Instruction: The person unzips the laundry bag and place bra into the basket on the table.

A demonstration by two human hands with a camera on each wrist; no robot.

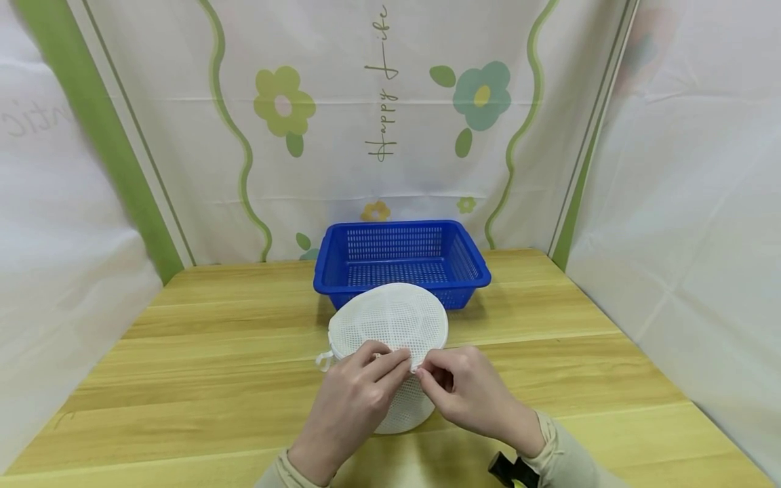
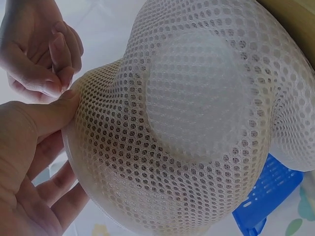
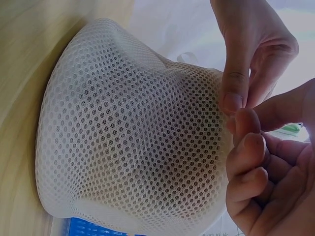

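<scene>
I am watching both hands from far off, and they are working together on a white net bag (image 1: 390, 318). The bag is right in front of the hands, and part of it hangs down between them. The left hand (image 1: 356, 400) pinches the bag's edge, with the thumb on one side and the other fingers on the far side. The right hand (image 1: 470, 390) is just beside it, at the same edge. Its thumb and first finger are pinched together there, and its other fingers are curled in. I think they have a bit of the edge, but that bit is too small for me to make out. The tips of the two hands are very near each other.

A little white loop (image 1: 325, 354) sticks out of the bag, to the left of the left hand. The left wrist view shows me a round, pale patch (image 2: 194, 98) on the bag, past the left thumb. The bag's low end is near the tabletop (image 1: 213, 366), but I can't tell if it touches.

Past the hands and behind the bag, a blue basket (image 1: 395, 242) with lots of little holes stands on the tabletop. From above, the bag hides some of its front. Farther on, a white cloth (image 1: 342, 183) hangs up with flowers and the words "Happy Life". Near the right wrist I see part of a black thing (image 1: 515, 469).
</scene>
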